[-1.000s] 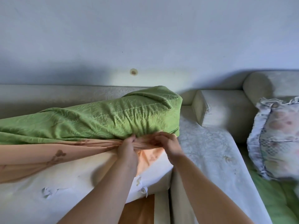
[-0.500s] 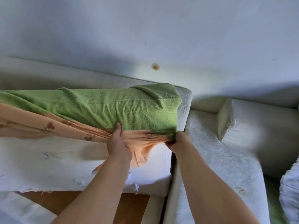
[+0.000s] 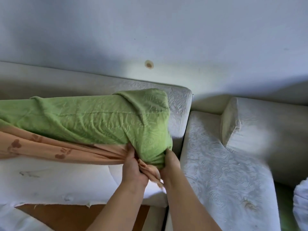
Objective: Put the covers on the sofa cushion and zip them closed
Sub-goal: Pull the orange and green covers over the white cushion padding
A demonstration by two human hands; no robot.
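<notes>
A long sofa cushion of white foam (image 3: 55, 184) lies across the sofa, its upper part inside a green embossed cover (image 3: 93, 124). An orange inner cover (image 3: 50, 150) with brown marks bunches along the green cover's lower edge. My left hand (image 3: 135, 169) grips the gathered orange fabric and the green edge at the cushion's right corner. My right hand (image 3: 170, 165) holds the green cover's corner, pulled down over the foam end. Both hands touch each other there. No zip is visible.
The pale patterned sofa seat (image 3: 220, 180) extends to the right, with a backrest (image 3: 178, 104) behind the cushion and a bolster (image 3: 233, 120) in the corner. A frilled pillow (image 3: 301, 200) shows at the right edge. Brown floor (image 3: 75, 217) lies below.
The green cover's right corner has come down over the foam end. My right hand moved down and left to meet my left hand, which shifted right along the orange fabric.
</notes>
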